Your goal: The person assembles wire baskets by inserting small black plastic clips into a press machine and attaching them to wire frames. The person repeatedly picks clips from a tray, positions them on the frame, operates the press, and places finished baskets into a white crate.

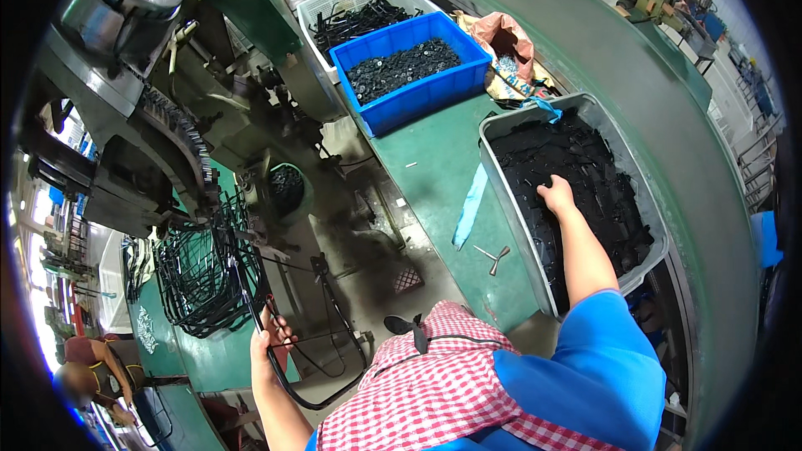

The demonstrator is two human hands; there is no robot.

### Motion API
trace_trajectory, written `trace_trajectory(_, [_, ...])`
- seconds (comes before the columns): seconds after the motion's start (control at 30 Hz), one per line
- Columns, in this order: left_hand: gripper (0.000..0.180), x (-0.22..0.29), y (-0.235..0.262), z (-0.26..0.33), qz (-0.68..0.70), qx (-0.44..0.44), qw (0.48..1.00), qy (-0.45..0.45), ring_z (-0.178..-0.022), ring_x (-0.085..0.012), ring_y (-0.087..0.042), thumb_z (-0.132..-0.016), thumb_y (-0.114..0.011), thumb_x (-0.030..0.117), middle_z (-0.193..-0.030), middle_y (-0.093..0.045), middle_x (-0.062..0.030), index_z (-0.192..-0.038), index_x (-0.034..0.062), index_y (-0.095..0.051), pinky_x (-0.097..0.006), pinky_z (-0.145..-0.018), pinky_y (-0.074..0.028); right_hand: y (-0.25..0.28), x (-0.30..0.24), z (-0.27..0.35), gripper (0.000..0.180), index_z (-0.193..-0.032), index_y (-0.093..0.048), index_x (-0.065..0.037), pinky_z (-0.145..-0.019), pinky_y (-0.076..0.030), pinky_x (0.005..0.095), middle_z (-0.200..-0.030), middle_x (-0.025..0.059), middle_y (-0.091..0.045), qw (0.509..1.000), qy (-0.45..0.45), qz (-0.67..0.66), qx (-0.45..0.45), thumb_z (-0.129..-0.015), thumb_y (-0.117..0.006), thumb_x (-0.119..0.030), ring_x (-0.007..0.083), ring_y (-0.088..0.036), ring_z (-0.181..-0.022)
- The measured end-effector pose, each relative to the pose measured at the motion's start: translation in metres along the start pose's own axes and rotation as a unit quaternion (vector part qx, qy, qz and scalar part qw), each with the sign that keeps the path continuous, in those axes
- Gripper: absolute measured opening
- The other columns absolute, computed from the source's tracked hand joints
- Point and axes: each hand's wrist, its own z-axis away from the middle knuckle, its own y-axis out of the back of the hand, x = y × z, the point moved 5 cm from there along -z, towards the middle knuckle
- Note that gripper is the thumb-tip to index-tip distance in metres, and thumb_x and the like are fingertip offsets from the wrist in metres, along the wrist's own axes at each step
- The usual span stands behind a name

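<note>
My left hand (273, 332) is closed around a bent black tube frame (288, 388), which curves down in front of my apron. Its upper end reaches toward the machine (200, 192) on the left. On the right, my right hand (558, 195) reaches into a grey bin (511, 192) of flat black pieces (614, 225). Its fingers are drawn together at the top of the pile; what they grip, if anything, cannot be made out. A pile of similar black frames (188, 284) lies beyond my left hand.
A blue bin (384, 121) of small black parts and a white crate (305, 17) stand at the back. An open sack (510, 50) leans beside them. On the green table (434, 175) lie a three-armed metal tool (494, 259) and a light-blue strip (469, 213). Another person (104, 367) works far left.
</note>
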Motion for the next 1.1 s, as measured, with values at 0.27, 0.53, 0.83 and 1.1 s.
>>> trace_trajectory(0.27, [0.094, 0.009, 0.013, 0.003, -0.039, -0.003, 0.999, 0.027, -0.087, -0.0133, -0.054, -0.07, -0.071, 0.048, -0.105, -0.05, -0.0035, -0.143, 0.0046, -0.03, -0.031, -0.078, -0.05, 0.013, -0.18, 0.108, 0.018, -0.108, -0.052, -0.005, -0.056, -0.056, 0.0262, -0.098, 0.0086, -0.062, 0.828, -0.064, -0.529, -0.175, -0.09, -0.048, -0.005, 0.0199, -0.067, -0.079])
trace_trajectory(0.53, [0.084, 0.019, 0.051, -0.003, -0.083, -0.077, 0.993, 0.04, -0.084, -0.0114, -0.048, -0.073, -0.065, 0.053, -0.103, -0.05, -0.0018, -0.137, 0.0053, -0.036, -0.028, -0.078, -0.042, -0.134, -0.397, 0.215, 0.029, -0.106, -0.054, -0.004, -0.071, -0.052, 0.027, -0.094, 0.0066, -0.065, 0.701, 0.049, -0.582, -0.409, -0.079, -0.064, 0.001, 0.0167, -0.064, -0.084])
trace_trajectory(0.83, [0.061, 0.039, 0.068, -0.003, -0.125, -0.101, 0.987, -0.025, -0.081, -0.0096, -0.043, -0.076, -0.063, 0.057, -0.094, -0.047, -0.0002, -0.107, 0.0061, -0.05, -0.024, -0.072, -0.037, -0.192, -0.491, 0.291, 0.034, -0.12, -0.049, -0.021, -0.065, -0.037, 0.029, -0.083, 0.0017, -0.047, 0.489, -0.022, -0.708, -0.51, -0.088, -0.06, -0.017, 0.0156, -0.044, -0.072])
trace_trajectory(1.1, [0.059, 0.036, 0.081, -0.009, -0.111, -0.145, 0.983, 0.001, -0.073, -0.0064, -0.038, -0.077, -0.062, 0.058, -0.085, -0.043, 0.0032, -0.104, 0.0065, -0.05, -0.02, -0.062, -0.032, -0.195, -0.499, 0.258, 0.028, -0.115, -0.055, -0.005, -0.062, -0.038, 0.0234, -0.098, 0.0033, -0.06, 0.679, 0.041, -0.641, -0.356, -0.094, -0.056, -0.023, 0.0105, -0.052, -0.081])
